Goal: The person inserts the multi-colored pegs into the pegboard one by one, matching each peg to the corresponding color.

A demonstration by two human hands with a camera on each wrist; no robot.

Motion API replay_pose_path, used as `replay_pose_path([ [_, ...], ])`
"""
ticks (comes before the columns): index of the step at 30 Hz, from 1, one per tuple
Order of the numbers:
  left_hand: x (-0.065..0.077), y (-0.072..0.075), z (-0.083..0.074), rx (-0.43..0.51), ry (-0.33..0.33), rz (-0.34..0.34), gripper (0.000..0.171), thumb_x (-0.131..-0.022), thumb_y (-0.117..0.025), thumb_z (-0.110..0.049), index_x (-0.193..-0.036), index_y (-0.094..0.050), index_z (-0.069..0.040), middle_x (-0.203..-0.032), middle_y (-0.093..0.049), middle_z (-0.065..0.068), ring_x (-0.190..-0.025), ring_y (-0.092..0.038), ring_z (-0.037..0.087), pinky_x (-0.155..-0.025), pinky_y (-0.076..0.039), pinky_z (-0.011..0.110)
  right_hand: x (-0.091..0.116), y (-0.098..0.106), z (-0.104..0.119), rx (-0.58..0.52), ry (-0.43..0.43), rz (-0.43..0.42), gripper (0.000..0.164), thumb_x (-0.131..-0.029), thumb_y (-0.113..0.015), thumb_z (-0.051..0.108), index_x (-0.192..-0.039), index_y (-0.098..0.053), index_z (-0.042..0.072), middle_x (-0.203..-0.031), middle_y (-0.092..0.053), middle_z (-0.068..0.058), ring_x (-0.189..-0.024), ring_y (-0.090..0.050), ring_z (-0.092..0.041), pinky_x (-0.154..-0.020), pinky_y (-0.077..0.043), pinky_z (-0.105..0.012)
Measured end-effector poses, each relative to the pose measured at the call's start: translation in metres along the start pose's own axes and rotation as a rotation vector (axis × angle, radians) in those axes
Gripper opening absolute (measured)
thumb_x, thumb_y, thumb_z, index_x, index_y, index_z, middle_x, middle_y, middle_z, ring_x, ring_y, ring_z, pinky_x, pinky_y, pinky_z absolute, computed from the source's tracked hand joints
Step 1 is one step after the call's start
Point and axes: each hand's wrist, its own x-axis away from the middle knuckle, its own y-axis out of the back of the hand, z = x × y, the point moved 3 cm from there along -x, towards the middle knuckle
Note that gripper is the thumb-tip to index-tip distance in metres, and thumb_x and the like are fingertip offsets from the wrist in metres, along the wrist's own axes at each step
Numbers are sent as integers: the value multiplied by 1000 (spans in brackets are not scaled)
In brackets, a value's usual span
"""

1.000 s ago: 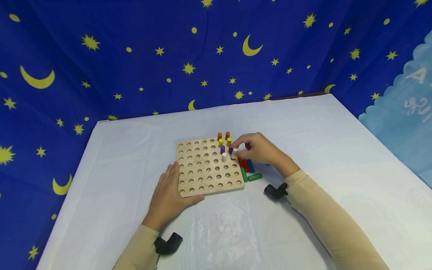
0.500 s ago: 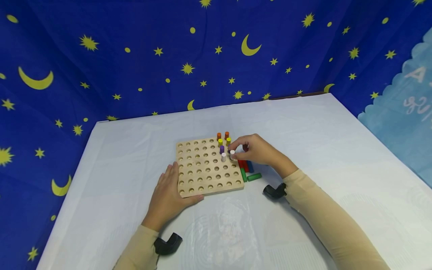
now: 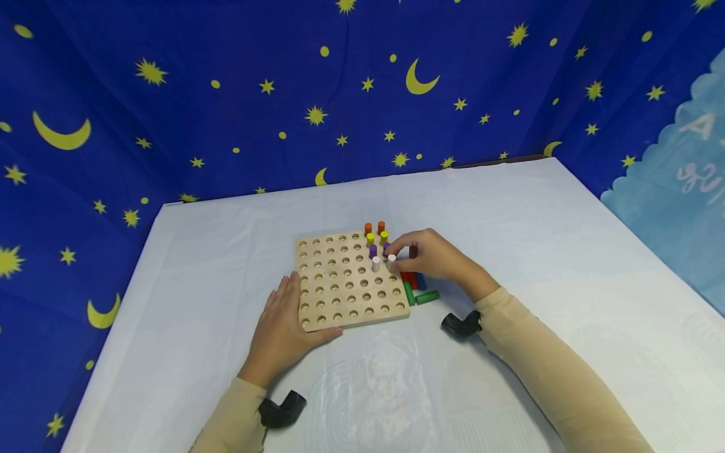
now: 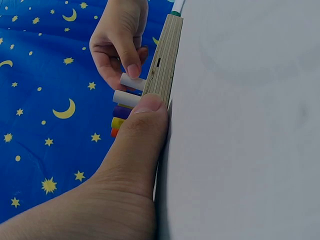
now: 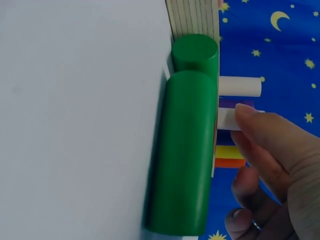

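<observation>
A square wooden pegboard (image 3: pixel 331 296) with rows of round holes lies on the table. My left hand (image 3: pixel 280 336) holds its near left corner, fingers straight along the left side and thumb along the front edge. At the right side, my right hand (image 3: pixel 433 257) pinches a white peg (image 5: pixel 227 119) between thumb and index finger; the peg stands upright at a hole. Beside it stands another white peg (image 3: pixel 376 264). Behind them are pairs of purple pegs (image 3: pixel 372 251), yellow pegs (image 3: pixel 370 240) and orange pegs (image 3: pixel 368 229), the right purple one partly hidden by fingers.
Against the board's right side lie loose green pegs (image 3: pixel 427 297), red pegs (image 3: pixel 412 280) and a blue peg (image 3: pixel 420 281), partly under the right hand. Black wrist mounts (image 3: pixel 283 409) are on both forearms. A star-patterned blue curtain (image 3: pixel 226 94) hangs behind the table.
The white peg in my right hand has gone slightly down into its hole, and the fingers have lowered with it. My left hand has stayed at the board's corner.
</observation>
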Motion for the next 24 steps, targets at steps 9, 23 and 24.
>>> replay_pose_path([
  [9,0,0,-1,-5,-4,-6,138,-64,-73,-80,-159,-9,-2,-166,-13,19,-155,-11,35,-128,-10,50,15,17,-11,-12,-52,-35,23,-84,-81,24,-106,-76,20,-107,-74,4,-77,-55,-20,-60,-50,-27],
  [23,0,0,-2,-7,0,4,139,-63,-72,-80,-159,-7,-4,-166,-13,18,-154,-12,37,-127,-11,52,66,49,-53,148,-179,-39,40,-77,-86,25,-113,-73,14,-109,-72,-1,-91,-56,-20,-80,-51,-32],
  [24,0,-1,-2,-6,-2,3,139,-64,-72,-80,-159,-7,-3,-166,-13,19,-154,-12,37,-127,-11,52,67,49,-54,152,-179,-30,40,-78,-86,25,-114,-73,14,-110,-72,-1,-93,-56,-20,-83,-52,-34],
])
